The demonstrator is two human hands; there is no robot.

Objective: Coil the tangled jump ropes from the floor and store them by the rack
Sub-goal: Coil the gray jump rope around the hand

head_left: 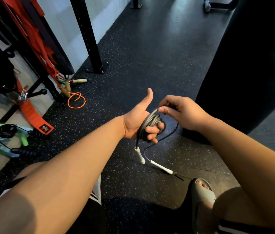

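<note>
The coiled jump rope (150,121) is gripped in the left hand (136,119), thumb raised; its strand is pinched by the right hand (184,112). Open floor (150,56) is seen ahead, beside the rack post (89,36).

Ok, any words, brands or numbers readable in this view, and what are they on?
On the black patch at the end of the flat red strap on the floor: pale lettering, too blurred to read.
On the grey jump rope with white handles and the black steel rack upright: no text visible.
</note>
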